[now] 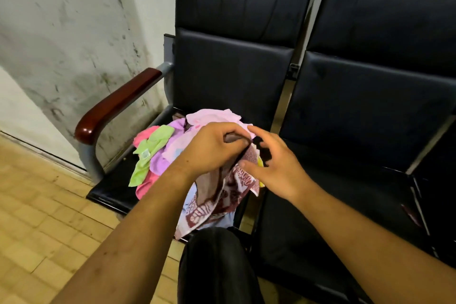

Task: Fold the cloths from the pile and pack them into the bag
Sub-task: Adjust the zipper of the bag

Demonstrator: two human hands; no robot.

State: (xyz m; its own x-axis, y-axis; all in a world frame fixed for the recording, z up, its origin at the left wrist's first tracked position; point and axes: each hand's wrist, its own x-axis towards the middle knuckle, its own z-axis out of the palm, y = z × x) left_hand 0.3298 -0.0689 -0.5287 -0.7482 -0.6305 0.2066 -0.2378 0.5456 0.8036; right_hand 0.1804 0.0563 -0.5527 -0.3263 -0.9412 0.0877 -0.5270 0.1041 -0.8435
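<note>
Left hand [212, 148] clenched round the top edge of a brown-and-white patterned cloth [237, 190], fingers curled over the bunched fabric. The cloth hangs down from that grip, over the front edge of the bench [108, 190] on its left seat, lower end reaching toward the person's dark-trousered knee [214, 261].

Right hand [274, 168] released, fingers spread and slightly bent, gripping nothing. Thumb tip sits at the cloth's right edge; cannot tell if it presses on it.

Pile of cloths [172, 145] lies on the left seat behind and left of the hands: pale pink on top toward the backrest, lilac below it, a lime green cloth [150, 150] with a small label draped on the pile's left side, hot pink under it near the seat's front edge. A bit of yellow shows just beside the right thumb.

Right seat of the bench is bare black padding. Dark red armrest [116, 103] at the bench's left end. Stained white wall [61, 32] behind, tan tiled floor [37, 217] lower left.
</note>
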